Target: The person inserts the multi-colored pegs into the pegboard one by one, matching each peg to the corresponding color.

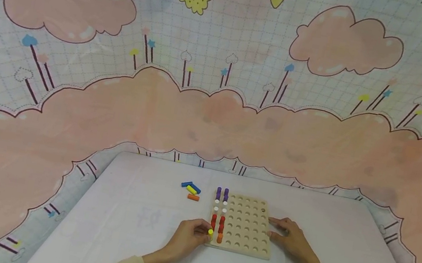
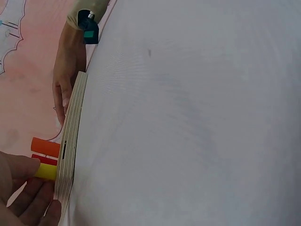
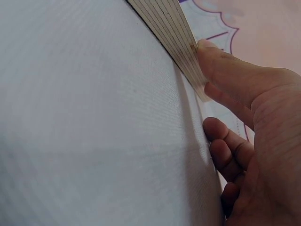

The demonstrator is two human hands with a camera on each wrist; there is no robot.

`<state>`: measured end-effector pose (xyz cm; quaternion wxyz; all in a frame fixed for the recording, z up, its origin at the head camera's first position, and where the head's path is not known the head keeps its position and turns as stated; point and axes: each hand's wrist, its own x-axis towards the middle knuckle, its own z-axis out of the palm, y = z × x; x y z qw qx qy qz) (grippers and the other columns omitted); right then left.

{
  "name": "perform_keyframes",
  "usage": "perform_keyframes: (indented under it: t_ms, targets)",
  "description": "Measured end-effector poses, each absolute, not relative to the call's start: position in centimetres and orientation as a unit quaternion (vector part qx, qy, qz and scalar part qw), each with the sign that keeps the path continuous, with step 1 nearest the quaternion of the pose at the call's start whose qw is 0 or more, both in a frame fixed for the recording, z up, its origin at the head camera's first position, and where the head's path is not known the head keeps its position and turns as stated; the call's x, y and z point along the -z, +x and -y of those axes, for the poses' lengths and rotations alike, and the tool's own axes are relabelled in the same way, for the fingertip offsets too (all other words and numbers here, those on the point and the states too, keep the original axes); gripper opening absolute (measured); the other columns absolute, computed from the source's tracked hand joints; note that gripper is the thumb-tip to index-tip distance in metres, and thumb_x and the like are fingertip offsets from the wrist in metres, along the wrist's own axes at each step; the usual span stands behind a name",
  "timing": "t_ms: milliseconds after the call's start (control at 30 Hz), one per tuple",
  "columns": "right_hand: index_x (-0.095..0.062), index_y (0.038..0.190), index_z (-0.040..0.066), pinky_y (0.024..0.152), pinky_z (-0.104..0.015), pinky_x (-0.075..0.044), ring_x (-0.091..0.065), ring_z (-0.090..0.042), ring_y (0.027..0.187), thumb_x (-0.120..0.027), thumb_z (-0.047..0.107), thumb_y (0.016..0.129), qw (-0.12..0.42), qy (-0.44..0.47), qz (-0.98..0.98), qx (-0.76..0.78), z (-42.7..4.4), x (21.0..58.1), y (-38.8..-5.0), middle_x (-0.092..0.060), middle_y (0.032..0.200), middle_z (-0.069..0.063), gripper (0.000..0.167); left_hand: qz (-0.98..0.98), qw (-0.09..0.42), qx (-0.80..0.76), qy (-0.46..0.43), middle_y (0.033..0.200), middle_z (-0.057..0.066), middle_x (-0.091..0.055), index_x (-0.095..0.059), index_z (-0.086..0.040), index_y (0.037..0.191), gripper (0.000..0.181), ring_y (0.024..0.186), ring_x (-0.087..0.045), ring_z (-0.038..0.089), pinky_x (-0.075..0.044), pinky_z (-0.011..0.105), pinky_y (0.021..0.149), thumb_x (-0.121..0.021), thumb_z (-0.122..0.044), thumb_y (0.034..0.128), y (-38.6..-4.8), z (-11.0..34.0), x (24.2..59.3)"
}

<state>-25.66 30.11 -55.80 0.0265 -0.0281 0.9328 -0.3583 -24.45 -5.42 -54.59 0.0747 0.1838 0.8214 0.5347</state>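
Note:
A wooden board (image 1: 247, 226) with rows of round holes lies on the white table. Its two left columns hold purple, white and red pegs, with an orange peg (image 1: 219, 238) at the near end of the second column. At the near left corner my left hand (image 1: 188, 238) pinches a yellow peg (image 1: 210, 234); in the left wrist view that yellow peg (image 2: 45, 172) meets the board's face, beside the orange peg (image 2: 45, 147). My right hand (image 1: 295, 242) touches the board's right edge with thumb and fingertips; the right wrist view shows the thumb against the edge (image 3: 171, 37).
Behind my left hand, left of the board, lie loose pegs: blue ones (image 1: 196, 188), a yellow one (image 1: 191, 190) and an orange one (image 1: 193, 197). A patterned cloth (image 1: 212, 122) hangs behind the table (image 1: 130, 211).

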Motion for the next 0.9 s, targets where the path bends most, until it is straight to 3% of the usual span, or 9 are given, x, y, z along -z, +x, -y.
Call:
perform_keyframes:
  t_ms: [900]
  targets:
    - [-0.064,0.131,0.021,0.103,-0.062,-0.037,-0.050,-0.031,0.121,-0.072,0.041,0.087,0.023,-0.027,-0.934,0.356,-29.8,55.6,-25.2,-0.061,0.117,-0.003,0.049,-0.818,0.061,-0.536,0.199,0.099,0.000,-0.069,-0.068,-0.010,0.105,0.018,0.091,-0.065,0.009,-0.055,0.017,0.080,-0.072,-0.013,0.0876,-24.1,5.4,53.6]
